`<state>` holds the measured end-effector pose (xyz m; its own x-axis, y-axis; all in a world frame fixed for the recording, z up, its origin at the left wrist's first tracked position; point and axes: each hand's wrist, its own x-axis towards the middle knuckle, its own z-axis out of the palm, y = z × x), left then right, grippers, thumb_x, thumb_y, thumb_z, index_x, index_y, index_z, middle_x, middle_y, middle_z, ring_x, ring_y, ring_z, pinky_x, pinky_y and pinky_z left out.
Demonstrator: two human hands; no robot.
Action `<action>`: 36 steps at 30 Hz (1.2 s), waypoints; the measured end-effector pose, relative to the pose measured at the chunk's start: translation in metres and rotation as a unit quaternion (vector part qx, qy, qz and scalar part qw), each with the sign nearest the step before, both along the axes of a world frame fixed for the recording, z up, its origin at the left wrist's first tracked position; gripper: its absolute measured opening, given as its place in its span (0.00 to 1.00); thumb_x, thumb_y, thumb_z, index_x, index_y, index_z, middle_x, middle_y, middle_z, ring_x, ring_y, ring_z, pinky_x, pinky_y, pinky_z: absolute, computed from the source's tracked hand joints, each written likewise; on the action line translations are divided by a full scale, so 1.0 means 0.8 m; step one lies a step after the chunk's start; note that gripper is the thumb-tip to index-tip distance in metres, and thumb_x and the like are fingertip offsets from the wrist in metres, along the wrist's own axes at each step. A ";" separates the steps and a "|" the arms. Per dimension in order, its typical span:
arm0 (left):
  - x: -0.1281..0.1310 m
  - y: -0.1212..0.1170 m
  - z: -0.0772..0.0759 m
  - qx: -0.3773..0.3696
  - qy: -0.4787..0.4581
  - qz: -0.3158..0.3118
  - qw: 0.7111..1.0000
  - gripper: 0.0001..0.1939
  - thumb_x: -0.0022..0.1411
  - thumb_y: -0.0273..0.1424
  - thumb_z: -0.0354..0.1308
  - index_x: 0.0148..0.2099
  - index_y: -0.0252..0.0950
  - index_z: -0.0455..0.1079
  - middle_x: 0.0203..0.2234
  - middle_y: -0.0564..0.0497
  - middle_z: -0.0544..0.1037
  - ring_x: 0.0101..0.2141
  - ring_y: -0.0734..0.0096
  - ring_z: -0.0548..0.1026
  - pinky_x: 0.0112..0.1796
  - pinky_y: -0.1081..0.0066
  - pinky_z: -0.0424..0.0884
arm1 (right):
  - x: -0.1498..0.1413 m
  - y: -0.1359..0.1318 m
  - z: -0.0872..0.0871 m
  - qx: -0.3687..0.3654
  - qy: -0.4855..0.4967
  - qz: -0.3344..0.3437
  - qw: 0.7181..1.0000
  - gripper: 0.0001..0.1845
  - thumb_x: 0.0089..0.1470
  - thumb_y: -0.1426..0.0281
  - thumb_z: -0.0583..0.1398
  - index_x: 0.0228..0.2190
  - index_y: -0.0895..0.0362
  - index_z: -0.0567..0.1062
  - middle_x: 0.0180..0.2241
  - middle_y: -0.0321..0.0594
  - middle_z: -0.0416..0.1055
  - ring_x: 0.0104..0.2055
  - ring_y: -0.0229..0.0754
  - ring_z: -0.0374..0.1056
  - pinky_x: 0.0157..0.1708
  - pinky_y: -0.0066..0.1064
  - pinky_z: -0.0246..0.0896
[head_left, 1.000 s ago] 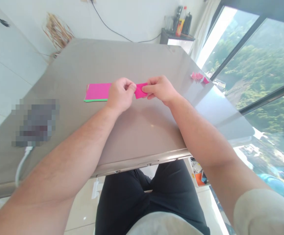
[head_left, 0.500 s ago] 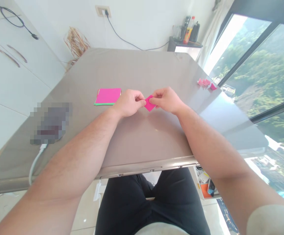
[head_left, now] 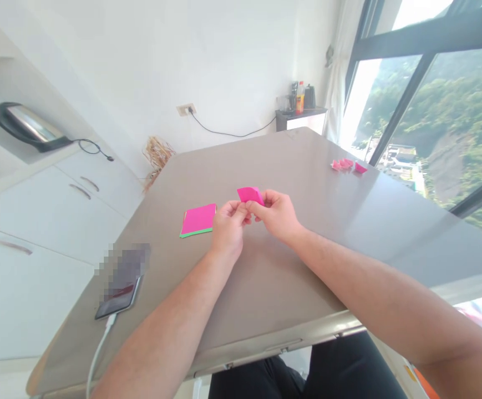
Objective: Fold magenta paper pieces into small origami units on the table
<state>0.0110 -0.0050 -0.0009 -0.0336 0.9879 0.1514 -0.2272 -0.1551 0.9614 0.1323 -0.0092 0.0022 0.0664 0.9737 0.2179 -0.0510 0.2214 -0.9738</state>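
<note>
A small folded piece of bright pink paper (head_left: 249,194) is pinched between my two hands above the table. My left hand (head_left: 229,224) grips its lower edge with thumb and fingers. From the right, my right hand (head_left: 277,213) holds it, thumb pressed near the left fingertips. The exact fold under the fingers is hidden. Just left of my left hand lies a stack of coloured paper sheets (head_left: 199,219), pink on top with a green edge showing below.
Several small folded pink paper pieces (head_left: 346,164) sit at the table's right side. A phone (head_left: 122,288) with a white cable (head_left: 101,346) lies at the left. Bottles (head_left: 300,98) stand on a small cabinet (head_left: 299,118) beyond the grey-brown table (head_left: 241,160).
The pink paper has been lifted off the table and tilted upright, and my hands have come closer together around it. The camera view has tipped upward and turned.
</note>
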 end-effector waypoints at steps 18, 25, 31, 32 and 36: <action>0.004 0.001 -0.008 0.091 0.088 0.055 0.990 0.10 0.58 0.36 0.64 0.30 0.36 0.71 0.21 0.54 0.74 0.25 0.75 0.70 0.28 0.73 0.66 | 0.002 -0.003 0.006 0.022 0.002 -0.011 1.000 0.09 0.47 0.65 0.64 0.23 0.56 0.72 0.22 0.33 0.68 0.27 0.36 0.66 0.29 0.30 0.65; 0.002 0.003 -0.010 0.089 0.082 0.047 0.992 0.10 0.59 0.37 0.64 0.32 0.36 0.72 0.23 0.52 0.75 0.26 0.74 0.71 0.28 0.72 0.67 | 0.003 0.001 0.002 0.042 0.031 0.006 0.999 0.09 0.48 0.64 0.65 0.23 0.56 0.74 0.22 0.33 0.70 0.26 0.36 0.67 0.31 0.32 0.67; 0.001 0.003 -0.009 0.088 0.091 0.050 0.991 0.09 0.59 0.36 0.63 0.32 0.36 0.72 0.23 0.51 0.77 0.25 0.74 0.71 0.28 0.72 0.67 | 0.004 0.002 -0.002 0.035 0.021 -0.003 0.999 0.10 0.49 0.62 0.65 0.24 0.55 0.74 0.22 0.34 0.71 0.27 0.37 0.68 0.32 0.32 0.68; 0.002 0.003 -0.009 0.087 0.094 0.051 0.990 0.09 0.59 0.35 0.63 0.32 0.36 0.72 0.23 0.51 0.76 0.25 0.74 0.71 0.28 0.72 0.67 | 0.004 0.002 -0.002 0.035 0.021 -0.003 0.999 0.10 0.49 0.62 0.65 0.24 0.55 0.74 0.23 0.34 0.71 0.27 0.37 0.68 0.32 0.32 0.69; 0.002 0.001 -0.007 0.085 0.101 0.057 0.990 0.08 0.59 0.35 0.63 0.31 0.36 0.72 0.23 0.52 0.76 0.25 0.73 0.71 0.28 0.72 0.67 | 0.005 0.001 -0.001 0.036 0.011 0.003 0.999 0.11 0.50 0.61 0.65 0.23 0.55 0.74 0.23 0.35 0.71 0.27 0.37 0.68 0.33 0.33 0.69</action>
<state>0.0123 -0.0041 -0.0064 -0.0962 0.9391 0.3298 -0.0039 -0.3317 0.9434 0.1361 -0.0081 0.0018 0.0663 0.9561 0.2856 -0.0748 0.2902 -0.9540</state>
